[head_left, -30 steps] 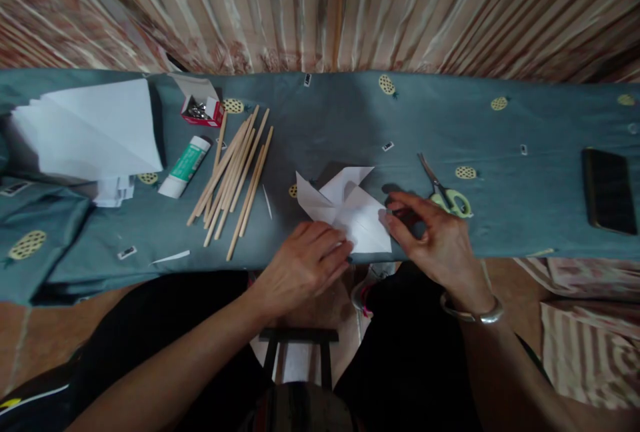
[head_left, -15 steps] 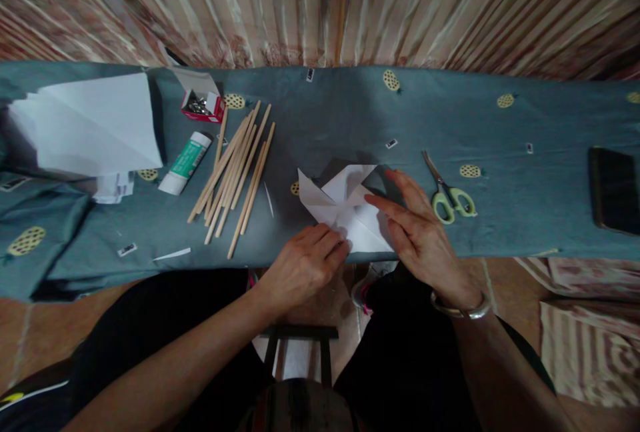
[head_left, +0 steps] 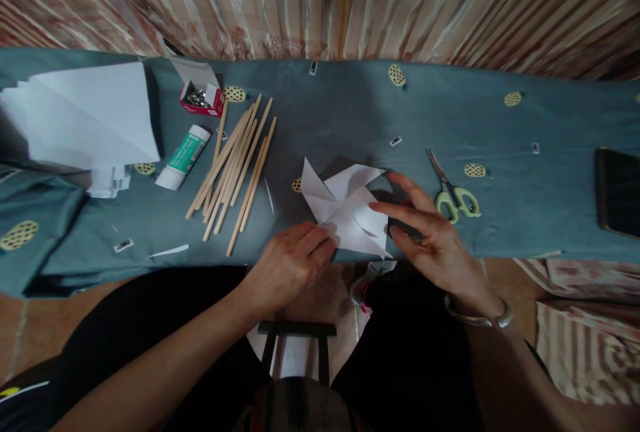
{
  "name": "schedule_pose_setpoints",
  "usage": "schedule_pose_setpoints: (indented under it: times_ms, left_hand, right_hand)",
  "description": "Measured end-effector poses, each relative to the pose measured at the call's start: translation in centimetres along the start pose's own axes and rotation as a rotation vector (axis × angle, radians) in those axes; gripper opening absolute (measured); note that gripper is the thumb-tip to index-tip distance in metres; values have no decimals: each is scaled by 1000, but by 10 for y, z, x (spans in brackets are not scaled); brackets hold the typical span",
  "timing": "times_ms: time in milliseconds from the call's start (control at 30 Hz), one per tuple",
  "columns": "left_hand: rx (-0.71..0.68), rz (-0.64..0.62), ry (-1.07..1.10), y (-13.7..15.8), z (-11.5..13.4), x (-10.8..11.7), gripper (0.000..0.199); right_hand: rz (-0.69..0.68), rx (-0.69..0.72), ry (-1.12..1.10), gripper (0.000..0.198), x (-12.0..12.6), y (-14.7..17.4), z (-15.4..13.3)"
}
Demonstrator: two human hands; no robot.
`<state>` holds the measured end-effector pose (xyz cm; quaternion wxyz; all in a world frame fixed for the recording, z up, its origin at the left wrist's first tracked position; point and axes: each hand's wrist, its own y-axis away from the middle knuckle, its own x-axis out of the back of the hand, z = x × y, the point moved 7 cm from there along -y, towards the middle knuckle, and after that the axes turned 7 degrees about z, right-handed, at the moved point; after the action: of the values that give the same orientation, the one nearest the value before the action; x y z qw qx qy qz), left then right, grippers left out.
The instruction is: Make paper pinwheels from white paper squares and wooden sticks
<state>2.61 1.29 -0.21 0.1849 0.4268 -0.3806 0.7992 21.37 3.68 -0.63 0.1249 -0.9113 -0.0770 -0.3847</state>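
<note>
Paper pinwheel (head_left: 345,209) sits at the near edge of the worktop (head_left: 345,122), between the two hands. White, blades partly raised: the far-left tip points up and away, the far-right one reaches toward the right hand, and a near corner reaches the worktop's front edge.

Left hand (head_left: 295,260): fingers bunched and closed on the pinwheel's near-left edge, palm down. Thumb mostly hidden.

Right hand (head_left: 433,235): fingers spread, nothing gripped. Index fingertip is at the pinwheel's right side; contact or slight hover, can't tell. Thumb is just beside the right edge. Metal bracelet (head_left: 479,320) on that wrist.

Scissors (head_left: 446,185) lie just beyond the right hand, green handles toward the person, blades pointing away. Phone (head_left: 620,192) is at far right, dark screen up.

Left of the pinwheel: a thin paper sliver (head_left: 269,196), then a loose pile of wooden sticks (head_left: 233,169), some crossing. Past those, a glue stick (head_left: 184,155), cap on, lying at a slant. Behind it, a small red box (head_left: 201,99), lid up, shiny metal bits inside. Stack of white sheets (head_left: 95,115) at far left.
</note>
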Motion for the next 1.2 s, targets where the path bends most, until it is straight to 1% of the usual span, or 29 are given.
schedule_pose_setpoints:
  times_ms: [133, 267, 400, 600, 733, 933, 1100, 1200]
  left_hand:
    - [8, 12, 16, 1, -1, 0, 7]
    - [3, 4, 20, 1, -1, -1, 7]
    - [-5, -10, 9, 1, -1, -2, 9]
    - [-11, -22, 5, 0, 1, -2, 10]
    - [4, -41, 1, -1, 2, -4, 11]
    - [-7, -37, -30, -1, 5, -5, 15]
    - [-2, -38, 8, 3, 5, -5, 17]
    - [3, -29, 33, 4, 4, -3, 22]
  right_hand:
    - [-89, -18, -51, 46, -1, 6, -6]
    - [-108, 4, -68, 31, -4, 9, -10]
    - [-86, -6, -139, 20, -4, 8, -11]
    - [-1, -29, -223, 13, 3, 5, -13]
    - [20, 8, -168, 16, -1, 1, -17]
    - [158, 36, -50, 9, -12, -7, -20]
    - [211, 96, 81, 6, -22, -14, -26]
    - [227, 121, 139, 9, -27, -15, -29]
